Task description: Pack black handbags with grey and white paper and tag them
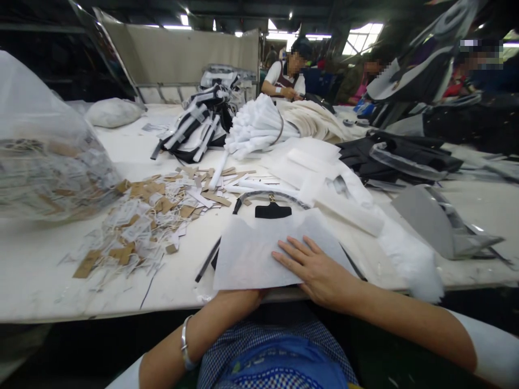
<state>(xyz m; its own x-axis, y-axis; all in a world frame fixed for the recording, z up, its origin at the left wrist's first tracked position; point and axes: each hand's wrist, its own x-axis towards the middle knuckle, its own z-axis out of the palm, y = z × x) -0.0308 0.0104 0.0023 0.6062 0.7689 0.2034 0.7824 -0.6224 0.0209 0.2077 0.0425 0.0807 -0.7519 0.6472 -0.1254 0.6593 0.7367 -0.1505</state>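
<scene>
White sheet (247,251): one, at the table's (32,286) near edge; one black tab (273,212) and one curved handle (257,194) show past its far side.
Right hand (312,267): one, flat on the sheet, fingers straight, slightly spread, grasping nothing visible.
Left hand (252,296): one, mostly under the sheet; finger opening and hold cannot be told.
Left along the near edge: one tag heap (140,224), one clear sack (48,173).

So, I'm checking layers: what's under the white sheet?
Under the sheet: the left hand, mostly covered. Dark strips and a black flap peek out; the rest is hidden.
</scene>
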